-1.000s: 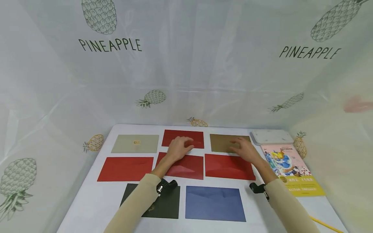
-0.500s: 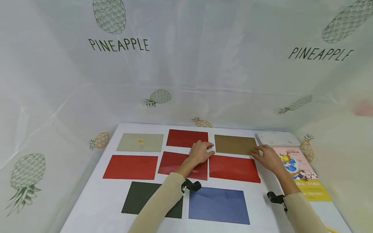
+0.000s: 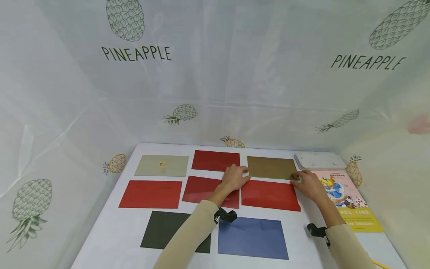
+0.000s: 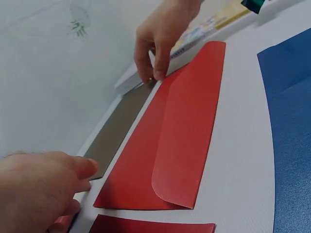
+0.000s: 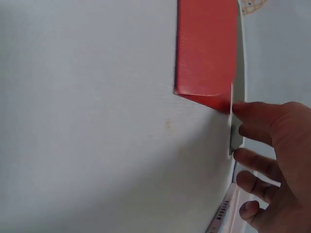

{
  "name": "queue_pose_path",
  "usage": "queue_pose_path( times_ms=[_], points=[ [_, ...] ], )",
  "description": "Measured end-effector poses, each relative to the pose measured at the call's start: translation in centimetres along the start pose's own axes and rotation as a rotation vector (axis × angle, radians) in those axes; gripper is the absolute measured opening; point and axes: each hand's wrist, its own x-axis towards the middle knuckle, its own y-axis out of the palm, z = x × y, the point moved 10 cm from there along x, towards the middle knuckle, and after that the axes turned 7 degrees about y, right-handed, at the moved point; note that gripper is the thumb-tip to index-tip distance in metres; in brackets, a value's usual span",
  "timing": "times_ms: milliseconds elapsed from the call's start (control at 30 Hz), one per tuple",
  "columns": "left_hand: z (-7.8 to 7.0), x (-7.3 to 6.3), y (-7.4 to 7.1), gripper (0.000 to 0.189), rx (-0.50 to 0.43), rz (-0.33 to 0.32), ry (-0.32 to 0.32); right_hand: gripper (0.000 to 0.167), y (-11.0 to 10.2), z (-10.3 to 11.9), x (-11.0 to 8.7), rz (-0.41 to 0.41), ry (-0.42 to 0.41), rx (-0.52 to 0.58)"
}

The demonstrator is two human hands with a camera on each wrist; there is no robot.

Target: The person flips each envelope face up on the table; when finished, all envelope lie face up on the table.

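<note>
A gold-brown envelope lies flat in the back row of the white table, on the right. My right hand is at its right end, with the thumb and fingertips touching the near right corner; in the right wrist view the fingers are spread and loosely bent. At the near left corner of the same envelope is my left hand, its fingertips at or close to the edge. A red envelope with its flap up lies just in front. Another red envelope is partly covered by my left hand and forearm.
Behind my left hand lies a red envelope. Others are pale green, red, dark green and blue. A white flat box and a colourful book are at the right. A pineapple-print curtain surrounds the table.
My right hand has moved right, from over the gold-brown envelope to its right end. My left hand has moved right to that envelope's left corner. The head view has shifted slightly.
</note>
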Motion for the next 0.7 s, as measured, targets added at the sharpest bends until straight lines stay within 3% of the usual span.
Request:
queue_pose_path(
  times_ms=[267,500,700],
  points=[
    [-0.36,0.47,0.74,0.032,-0.023,-0.013,0.009,0.05,0.47,-0.31,0.1,0.007,0.056,0.01],
    [-0.14,0.3,0.4,0.031,-0.179,-0.059,0.003,0.051,0.52,-0.69,0.12,0.012,0.051,0.043],
    [0.07,0.37,0.51,0.03,-0.256,-0.105,0.013,0.049,0.33,-0.46,0.1,-0.006,0.022,0.073]
  ],
)
